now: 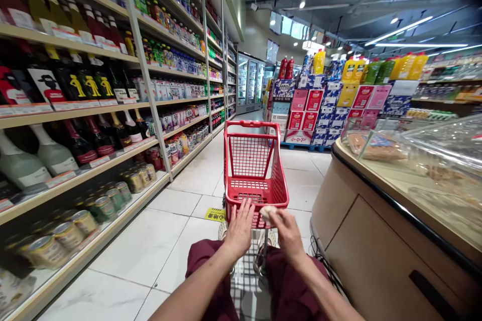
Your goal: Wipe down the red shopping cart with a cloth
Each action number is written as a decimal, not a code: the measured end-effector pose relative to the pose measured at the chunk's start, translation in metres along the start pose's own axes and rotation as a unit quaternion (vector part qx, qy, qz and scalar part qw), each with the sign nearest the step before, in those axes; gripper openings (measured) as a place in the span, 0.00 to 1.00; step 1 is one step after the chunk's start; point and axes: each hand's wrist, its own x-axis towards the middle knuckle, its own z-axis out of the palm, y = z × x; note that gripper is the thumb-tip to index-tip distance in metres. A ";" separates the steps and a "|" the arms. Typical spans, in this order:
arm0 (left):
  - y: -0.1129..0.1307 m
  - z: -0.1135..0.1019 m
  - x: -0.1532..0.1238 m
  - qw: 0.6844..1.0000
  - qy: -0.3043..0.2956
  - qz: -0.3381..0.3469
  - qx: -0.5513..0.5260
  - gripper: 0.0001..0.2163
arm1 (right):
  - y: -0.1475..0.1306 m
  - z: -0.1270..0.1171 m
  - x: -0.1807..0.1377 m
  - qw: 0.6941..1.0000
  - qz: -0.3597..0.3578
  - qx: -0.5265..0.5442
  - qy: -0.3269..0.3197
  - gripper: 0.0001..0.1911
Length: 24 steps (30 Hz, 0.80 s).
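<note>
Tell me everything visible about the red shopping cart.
The red shopping cart looks plastic, with latticed walls, an upright grid panel and a bar handle at its far end. It stands upright on pale floor tiles, a grey leg showing below. The left hand appears to rest on its near rim; the right holds a whitish wad against it.

I see here a red cart (280, 180), of plastic in its upper part, standing upright and open at the top. Its walls and its bottom (244, 195) have a pattern of small square holes. At the far end of the cart there is a red handle (253, 124), and below it a red grid panel (250, 155). A whitish cloth (267, 211), small and crumpled, is held at the cart's near end, toward the right corner; whether it touches the rim, I cannot tell.
</note>
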 end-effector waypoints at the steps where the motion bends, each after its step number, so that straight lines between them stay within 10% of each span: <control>1: 0.002 0.000 0.001 1.000 0.001 0.002 0.002 0.37 | 0.004 -0.002 0.001 1.000 0.011 0.001 0.017 0.19; 6: 0.011 -0.001 0.005 1.000 -0.007 0.023 0.013 0.36 | 0.019 -0.007 -0.013 0.997 -0.001 0.025 -0.071 0.15; 12: 0.016 -0.008 0.017 1.000 -0.014 0.017 0.018 0.36 | 0.030 -0.011 -0.005 0.995 0.069 0.002 0.067 0.18; 18: 0.017 -0.007 0.019 0.999 -0.015 0.026 0.009 0.36 | 0.025 -0.008 -0.010 0.994 0.049 0.047 -0.084 0.16; 24: 0.015 -0.004 0.019 1.000 -0.013 0.007 0.010 0.34 | 0.021 -0.009 -0.006 0.989 0.134 0.019 0.064 0.17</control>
